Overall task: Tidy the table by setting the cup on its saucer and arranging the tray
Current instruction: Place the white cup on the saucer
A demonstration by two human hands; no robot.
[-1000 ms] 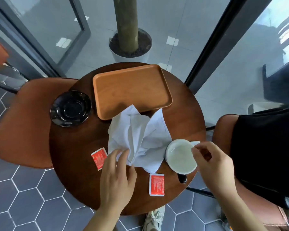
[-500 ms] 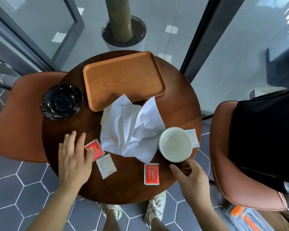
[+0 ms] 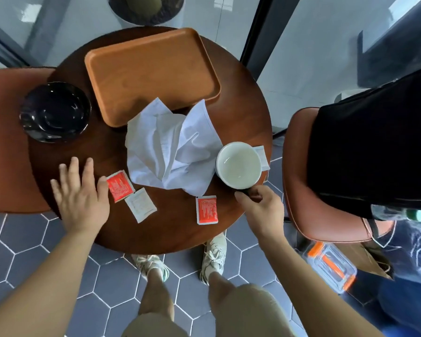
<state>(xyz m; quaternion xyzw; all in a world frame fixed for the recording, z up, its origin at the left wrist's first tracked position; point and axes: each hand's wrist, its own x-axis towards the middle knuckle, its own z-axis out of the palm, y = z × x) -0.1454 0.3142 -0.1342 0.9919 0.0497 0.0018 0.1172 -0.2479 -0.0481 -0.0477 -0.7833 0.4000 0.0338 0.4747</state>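
The right hand pinches the dark handle of the cup, probably to lift it; half a second ago it was only reaching there. The left hand lies flat and spread on the table, holding nothing, thumb against a red packet, roughly as before. The cup stands at the right edge, well apart from the black saucer at far left; the tray lies beyond.
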